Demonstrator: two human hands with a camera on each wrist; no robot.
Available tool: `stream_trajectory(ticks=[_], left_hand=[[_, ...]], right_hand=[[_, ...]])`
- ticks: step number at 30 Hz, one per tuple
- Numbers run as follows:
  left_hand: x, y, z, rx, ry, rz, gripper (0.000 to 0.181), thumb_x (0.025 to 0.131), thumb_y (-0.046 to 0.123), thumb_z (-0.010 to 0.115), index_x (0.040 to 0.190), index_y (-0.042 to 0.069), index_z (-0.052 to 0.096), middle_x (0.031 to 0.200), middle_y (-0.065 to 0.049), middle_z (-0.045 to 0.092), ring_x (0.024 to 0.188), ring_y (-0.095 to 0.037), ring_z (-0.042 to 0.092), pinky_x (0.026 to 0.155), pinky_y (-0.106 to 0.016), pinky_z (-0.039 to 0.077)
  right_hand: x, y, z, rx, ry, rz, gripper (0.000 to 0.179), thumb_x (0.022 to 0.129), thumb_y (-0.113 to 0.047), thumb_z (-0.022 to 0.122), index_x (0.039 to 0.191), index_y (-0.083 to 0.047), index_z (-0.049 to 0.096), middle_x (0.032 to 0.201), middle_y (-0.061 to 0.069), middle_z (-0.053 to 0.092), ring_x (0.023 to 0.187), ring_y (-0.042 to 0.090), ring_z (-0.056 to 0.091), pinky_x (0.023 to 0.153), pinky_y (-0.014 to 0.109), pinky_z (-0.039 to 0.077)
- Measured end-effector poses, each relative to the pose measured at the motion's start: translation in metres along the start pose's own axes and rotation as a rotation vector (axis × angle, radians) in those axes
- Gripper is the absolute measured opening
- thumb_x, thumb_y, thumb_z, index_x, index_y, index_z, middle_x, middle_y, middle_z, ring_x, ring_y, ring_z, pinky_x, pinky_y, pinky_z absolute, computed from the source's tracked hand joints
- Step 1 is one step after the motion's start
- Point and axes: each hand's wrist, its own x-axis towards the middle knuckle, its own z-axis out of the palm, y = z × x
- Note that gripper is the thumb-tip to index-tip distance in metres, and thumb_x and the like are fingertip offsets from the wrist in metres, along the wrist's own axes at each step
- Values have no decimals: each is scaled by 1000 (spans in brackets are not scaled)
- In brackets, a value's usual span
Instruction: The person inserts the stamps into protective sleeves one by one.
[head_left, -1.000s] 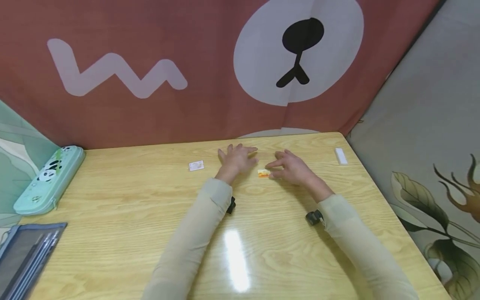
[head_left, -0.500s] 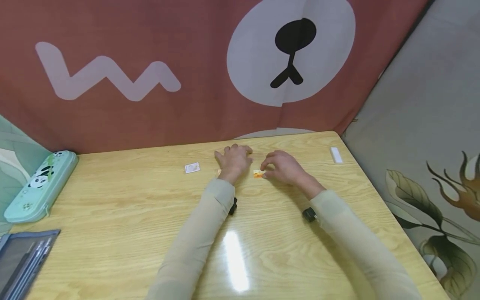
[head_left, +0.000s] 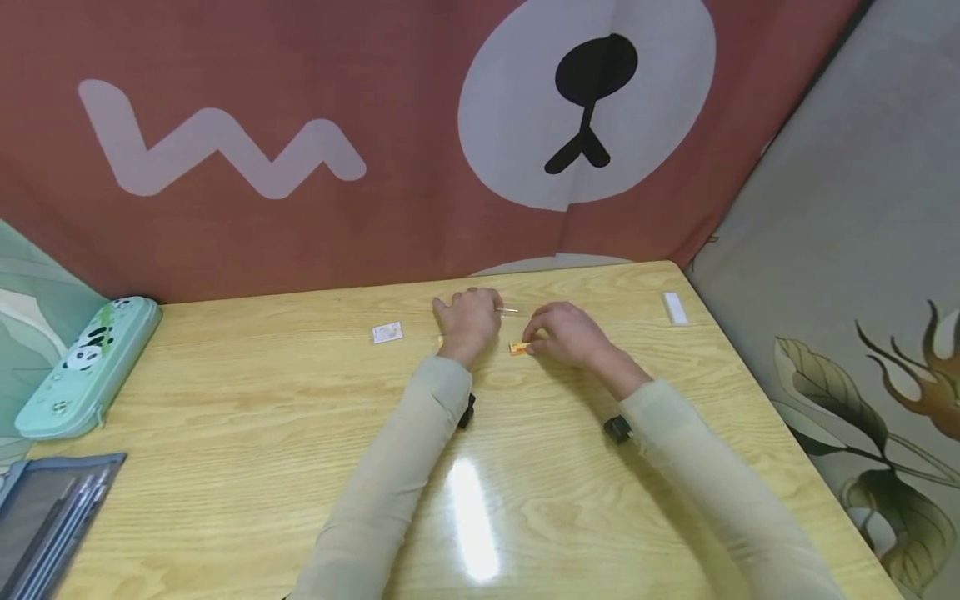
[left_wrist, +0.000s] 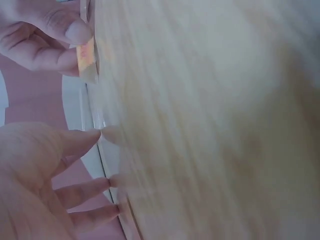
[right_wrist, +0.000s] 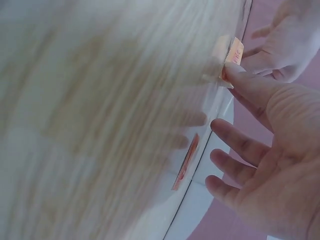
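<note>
My right hand (head_left: 566,333) pinches a small orange card (right_wrist: 234,54) with red lettering between thumb and index finger, tilting it off the tabletop. Its other fingers extend loosely beside the card in the right wrist view. My left hand (head_left: 470,321) rests on the table just to the left, fingers fairly straight and fingertips on the surface in the left wrist view. A thin pale sliver (head_left: 508,310) sticks out by its index fingertip; whether the fingers hold it is unclear. A yellowish bit (head_left: 440,342) peeks out beside the left hand, mostly hidden.
On the wooden table (head_left: 262,433) lie a small white printed card (head_left: 387,332), left of the hands, and a white block (head_left: 674,308) at far right. A panda pencil case (head_left: 86,367) and a mesh pouch (head_left: 56,517) occupy the left side. A cloth-covered wall borders the back.
My right fingers have closed on the orange card, and its visible face has tilted. The left fingers have drawn in, and the pale sliver now shows beside them.
</note>
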Motion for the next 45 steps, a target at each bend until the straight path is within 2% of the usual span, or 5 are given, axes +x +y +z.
stream_trajectory(ticks=[8, 14, 20, 28, 45], left_hand=[[-6, -10, -18, -91, 44, 37, 19, 101, 34, 59, 107, 33, 77, 115, 6, 76, 108, -23, 70, 112, -58, 42], [-21, -33, -40, -554, 2, 83, 19, 100, 30, 66, 111, 19, 78, 106, -2, 78, 91, -25, 75, 72, -43, 63], [-31, -52, -56, -987, -90, 45, 13, 95, 18, 71, 106, 12, 75, 99, -10, 78, 97, -38, 75, 97, -48, 59], [-39, -60, -56, -1040, -121, 24, 15, 95, 18, 73, 104, 7, 74, 108, -15, 77, 101, -37, 74, 103, -45, 56], [-51, -66, -47, -1266, -169, 24, 26, 94, 14, 73, 118, 3, 73, 106, -14, 73, 81, -17, 71, 94, -46, 62]], right_hand=[[-2, -2, -10, 118, 21, 98, 11, 92, -17, 73, 101, -17, 79, 113, 3, 77, 114, 28, 68, 103, 49, 53], [-4, -5, -23, 322, 54, 210, 13, 98, -26, 69, 106, -16, 74, 109, 7, 76, 104, 26, 70, 82, 40, 57], [-5, -8, -35, 520, 79, 255, 19, 99, -28, 68, 111, -14, 69, 108, 12, 77, 101, 29, 73, 60, 25, 48], [0, -18, -38, 746, 98, 251, 30, 96, -30, 73, 113, -7, 65, 110, 20, 76, 107, 38, 71, 101, 46, 55], [-1, -22, -33, 948, 186, 224, 28, 98, -12, 66, 125, -4, 63, 92, 6, 74, 86, 16, 73, 101, 43, 57]])
